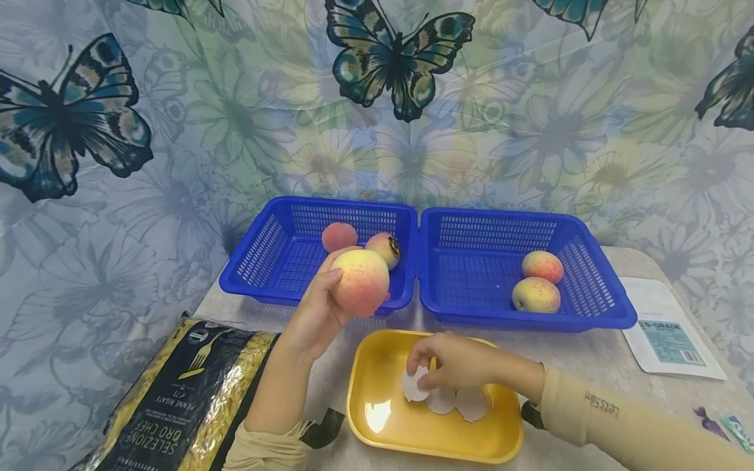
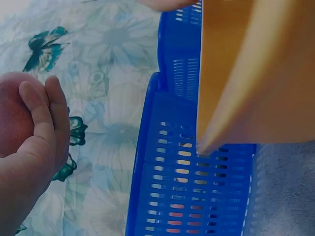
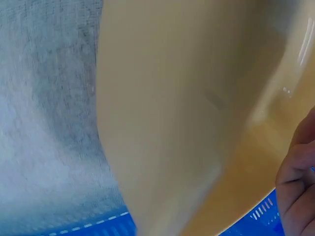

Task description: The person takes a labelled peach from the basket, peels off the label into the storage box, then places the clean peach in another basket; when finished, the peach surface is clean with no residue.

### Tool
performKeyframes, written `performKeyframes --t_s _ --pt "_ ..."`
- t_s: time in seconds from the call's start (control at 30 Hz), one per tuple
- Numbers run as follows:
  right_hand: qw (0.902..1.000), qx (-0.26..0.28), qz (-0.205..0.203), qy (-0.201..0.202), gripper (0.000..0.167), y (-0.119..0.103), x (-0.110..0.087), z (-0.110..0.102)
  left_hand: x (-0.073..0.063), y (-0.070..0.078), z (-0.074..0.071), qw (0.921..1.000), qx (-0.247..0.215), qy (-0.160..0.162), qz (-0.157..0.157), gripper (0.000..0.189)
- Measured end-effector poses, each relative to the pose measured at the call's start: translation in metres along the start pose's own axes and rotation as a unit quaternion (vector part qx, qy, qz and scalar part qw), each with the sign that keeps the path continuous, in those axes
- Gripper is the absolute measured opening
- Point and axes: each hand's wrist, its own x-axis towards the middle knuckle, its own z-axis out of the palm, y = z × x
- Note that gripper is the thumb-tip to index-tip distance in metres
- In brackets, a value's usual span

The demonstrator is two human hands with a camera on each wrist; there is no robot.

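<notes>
My left hand (image 1: 318, 314) grips a yellow-and-pink peach (image 1: 360, 282) raised before the left blue basket (image 1: 247, 288). In the left wrist view, fingers curl round the peach (image 2: 15, 115) at the left edge. Over the yellow tray (image 1: 377, 435), my right hand (image 1: 456, 360) pinches a white, round, thin piece (image 1: 415, 384) between thumb and fingers. Two similar white pieces (image 1: 472, 404) lie beside it in the tray. The right wrist view shows part of the right hand (image 3: 298, 187); what it pinches is hidden there.
In the left basket lie a pink peach (image 1: 339, 237) and a fruit with a dark leafy cap (image 1: 384, 248). Two peaches (image 1: 536, 296) sit in the right blue basket (image 1: 607, 314). A penne bag (image 1: 171, 399) lies left; a white packet (image 1: 671, 330) and small wrappers (image 1: 709, 422) lie right.
</notes>
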Motion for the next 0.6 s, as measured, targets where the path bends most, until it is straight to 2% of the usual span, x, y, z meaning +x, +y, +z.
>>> performKeyframes --t_s 0.13,0.33,0.47,0.6 --pt "0.9999 -0.001 -0.008 0.007 0.013 0.001 0.003 0.004 0.0 -0.001 0.0 1.0 -0.001 0.003 -0.005 0.041" --pt "0.9994 0.003 0.01 0.033 0.014 0.013 0.005 0.024 0.0 -0.002 -0.001 1.0 -0.003 -0.001 -0.006 0.041" --pt "0.9982 -0.034 0.003 0.049 0.014 0.02 0.007 0.036 -0.001 -0.003 -0.001 1.0 -0.003 -0.007 -0.003 0.039" --pt "0.9932 -0.1 -0.009 0.059 0.014 0.025 0.007 0.041 -0.001 -0.003 -0.001 0.9999 -0.003 -0.013 -0.003 0.038"
